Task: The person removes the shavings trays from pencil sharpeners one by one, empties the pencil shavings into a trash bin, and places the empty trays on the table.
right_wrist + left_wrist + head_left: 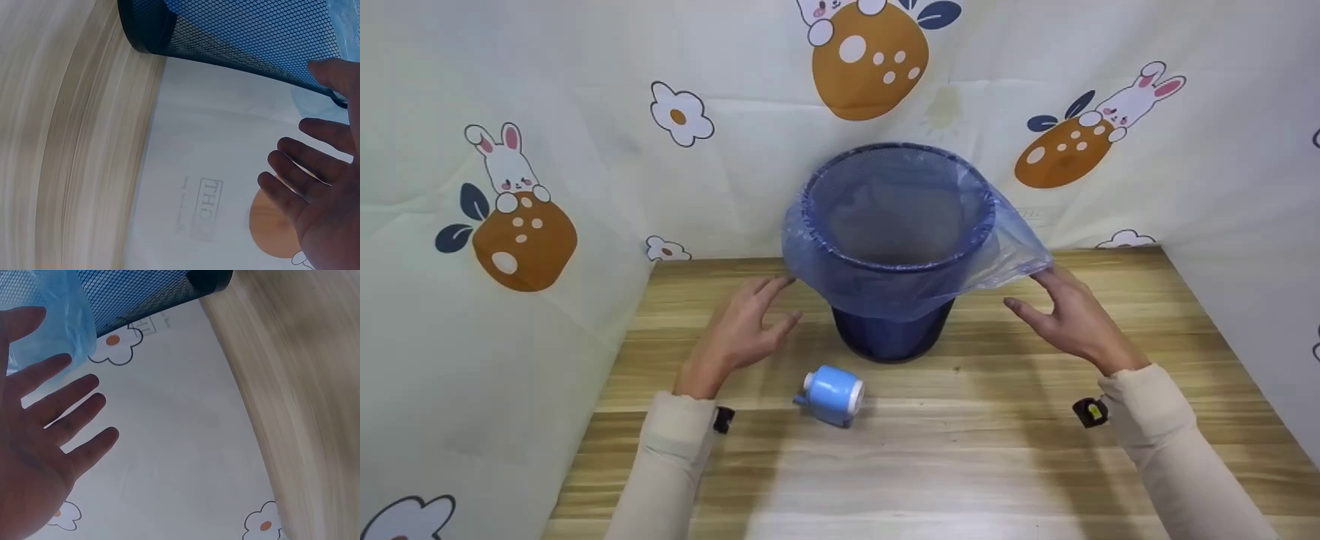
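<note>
Left hand (744, 324) and right hand (1069, 316) flanking a bag-lined bin (889, 336), fingers spread, each grip wide, holding nothing

The mesh bin (891, 336) stands squarely between the left hand (750, 322) and the right hand (1072, 315), its blue bag (877, 291) flaring across to the right fingertips. Patterned sheeting (750, 180) hems in back and sides. Past the small blue cylinder (831, 395), I see open worktop (945, 465) toward the right arm.
</note>
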`<state>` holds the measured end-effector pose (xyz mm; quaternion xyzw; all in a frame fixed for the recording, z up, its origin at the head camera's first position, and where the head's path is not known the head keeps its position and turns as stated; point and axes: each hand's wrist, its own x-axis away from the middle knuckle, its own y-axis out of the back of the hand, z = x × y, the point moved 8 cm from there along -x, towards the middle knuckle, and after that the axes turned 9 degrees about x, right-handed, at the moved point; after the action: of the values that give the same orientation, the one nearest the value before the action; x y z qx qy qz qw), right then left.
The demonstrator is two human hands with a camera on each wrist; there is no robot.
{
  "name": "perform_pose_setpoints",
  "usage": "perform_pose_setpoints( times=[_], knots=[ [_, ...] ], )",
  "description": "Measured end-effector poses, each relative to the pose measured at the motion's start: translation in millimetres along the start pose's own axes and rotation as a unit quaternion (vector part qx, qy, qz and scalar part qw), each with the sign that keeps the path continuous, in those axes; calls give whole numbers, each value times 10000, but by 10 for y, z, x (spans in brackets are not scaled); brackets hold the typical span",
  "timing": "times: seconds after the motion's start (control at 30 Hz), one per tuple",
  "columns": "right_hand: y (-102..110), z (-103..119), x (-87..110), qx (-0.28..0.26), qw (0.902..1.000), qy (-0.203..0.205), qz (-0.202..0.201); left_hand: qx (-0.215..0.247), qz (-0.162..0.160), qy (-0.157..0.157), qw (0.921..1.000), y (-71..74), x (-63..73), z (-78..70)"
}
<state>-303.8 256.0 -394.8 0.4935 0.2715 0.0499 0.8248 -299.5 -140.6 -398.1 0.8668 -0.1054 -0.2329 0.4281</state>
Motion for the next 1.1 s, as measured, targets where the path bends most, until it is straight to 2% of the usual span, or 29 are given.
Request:
perform_pose_setpoints(
  times=[0.17,0.53,0.8,1.0,1.1],
  knots=[
    [-55,59,19,-94,9999,86,34,146,172,-33,9997,-131,66,-48],
    [-187,157,60,-146,9997,199,65,321,389,-63,9987,-316,160,-111],
    [-280,215,52,-235,9993,226,174,352,757,124,9964,-437,189,-141],
    [-345,251,41,-333,9989,180,263,533,991,-183,9935,-571,191,-201],
    [-366,268,40,-333,9990,215,217,724,1214,-260,9896,-661,203,-219]
  ],
)
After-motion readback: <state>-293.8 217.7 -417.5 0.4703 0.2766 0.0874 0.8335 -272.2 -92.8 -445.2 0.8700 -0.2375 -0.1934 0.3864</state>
